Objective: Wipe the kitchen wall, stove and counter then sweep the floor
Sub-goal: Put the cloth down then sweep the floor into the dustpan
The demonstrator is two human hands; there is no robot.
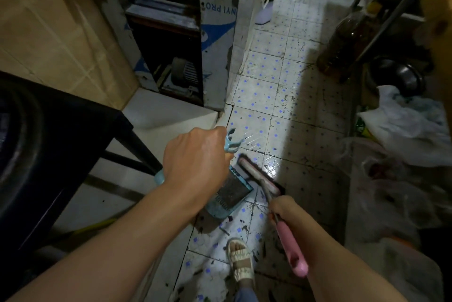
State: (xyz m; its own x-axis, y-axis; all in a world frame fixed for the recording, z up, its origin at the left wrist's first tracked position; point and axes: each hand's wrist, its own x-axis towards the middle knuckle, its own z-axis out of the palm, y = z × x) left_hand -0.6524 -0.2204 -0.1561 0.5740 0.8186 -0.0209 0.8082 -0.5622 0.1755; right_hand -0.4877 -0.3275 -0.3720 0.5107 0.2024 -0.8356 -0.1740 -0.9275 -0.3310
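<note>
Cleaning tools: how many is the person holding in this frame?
2. The left hand grips the blue dustpan by its handle, low on the floor. The right hand holds the pink broom, its head at the dustpan's mouth. Others may be hidden.

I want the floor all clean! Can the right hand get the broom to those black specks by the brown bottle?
Probably yes. The right hand holds the pink broom, and bare floor leads toward the brown bottle; a step forward looks needed.

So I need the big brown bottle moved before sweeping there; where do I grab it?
Take the brown bottle round its narrow neck below the yellow cap, coming from the open floor side; it leans back against the metal rack, which likely blocks the other side.
</note>
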